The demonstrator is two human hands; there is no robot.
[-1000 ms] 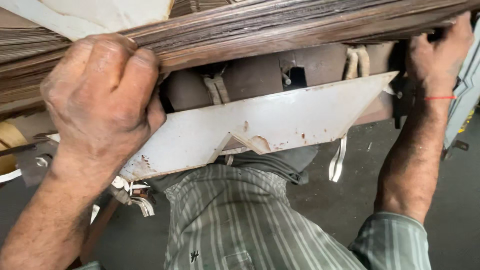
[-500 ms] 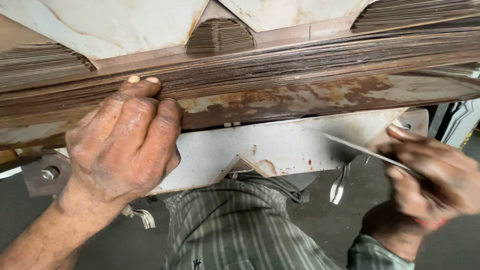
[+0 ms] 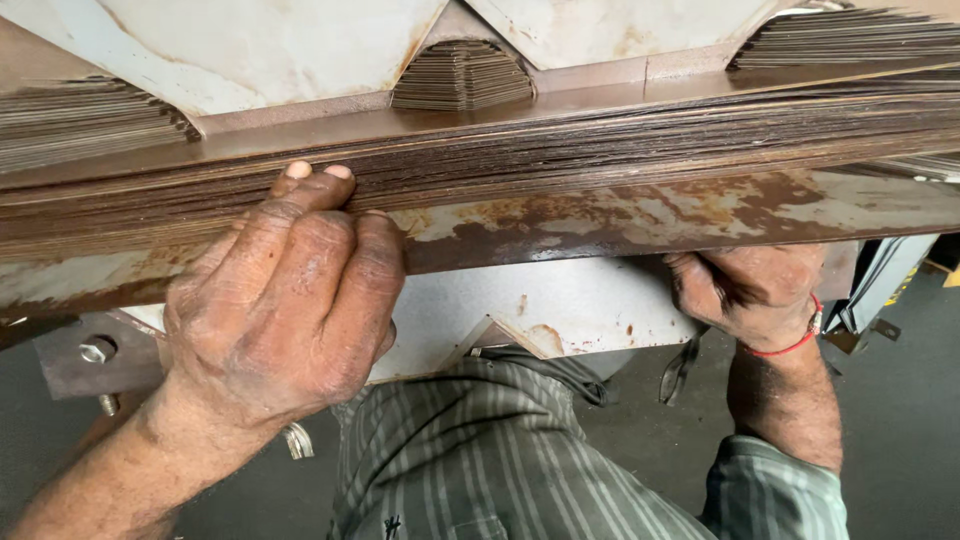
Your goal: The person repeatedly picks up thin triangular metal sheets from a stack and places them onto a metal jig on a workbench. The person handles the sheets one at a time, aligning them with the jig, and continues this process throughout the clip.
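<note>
A thick stack of thin brown metal sheets (image 3: 620, 130) runs across the view, with a rusty plate (image 3: 640, 215) along its front face. My left hand (image 3: 285, 300) presses against the stack's front edge, fingertips hooked onto the sheet edges. My right hand (image 3: 755, 290), with a red thread at the wrist, reaches up under the rusty plate at the right; its fingers are hidden behind the plate. A pale grey cut sheet (image 3: 560, 310) with a notch sits just below, between my hands.
Pale sheets with V-shaped cutouts (image 3: 300, 45) lie on top of the stack. A bracket with bolts (image 3: 90, 355) is at lower left. My striped shirt (image 3: 500, 460) and a dark floor (image 3: 900, 430) are below.
The view has tipped upward along the stack. My left hand stayed on the front edge. My right hand, which held a thin sheet half a second ago, moved up under the rusty plate.
</note>
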